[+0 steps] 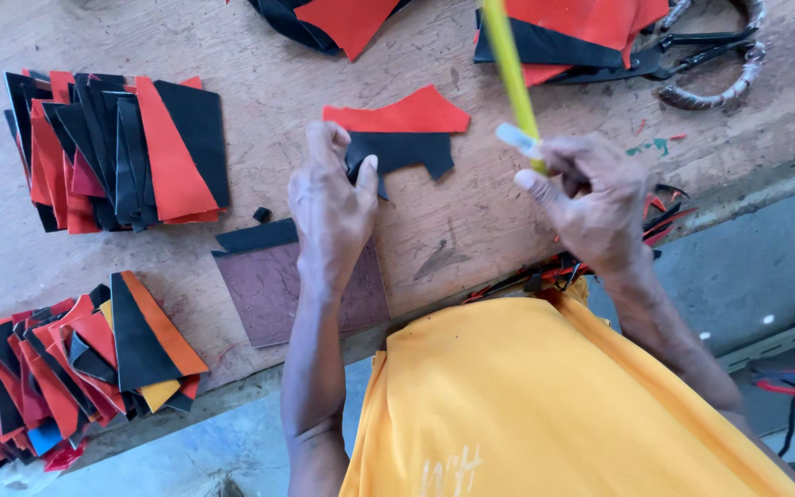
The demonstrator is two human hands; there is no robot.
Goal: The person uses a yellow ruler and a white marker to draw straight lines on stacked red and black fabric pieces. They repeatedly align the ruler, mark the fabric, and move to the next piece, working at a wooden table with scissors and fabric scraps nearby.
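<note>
- The left hand (331, 207) pinches the near-left edge of a black cut piece (404, 153), thumb on top and fingers curled under, so it is closed on that piece.
- The black cut piece lies on the wooden workbench (434, 239), touching the near edge of a red cut piece (397, 115) of much the same outline; the two overlap slightly.
- The right hand (591, 198) is closed round a yellow stick-like tool (511, 64) with a pale tip (517, 140), held just right of the black cut piece and above the bench, not touching it.
- To work this piece well, I judge the left hand should keep it flat and pinned near the edge while the tool tip comes to it, with the fingers clear of the tip's path.
- Left of the black cut piece, well apart, stands a fanned stack of red and black pieces (121, 152); nearer the person on that side is a second pile (66, 368) with some orange pieces in it.
- Just near of the black cut piece, under the left wrist, lies a brown square pad (264, 290).
- Far right of it lie large shears (701, 55) with wrapped handles beside more red and black material (581, 32).
- No box, tray or bin shows; the pieces sit in loose piles on the bench.
- Trimmings (545, 271) lie along the bench's near edge.
</note>
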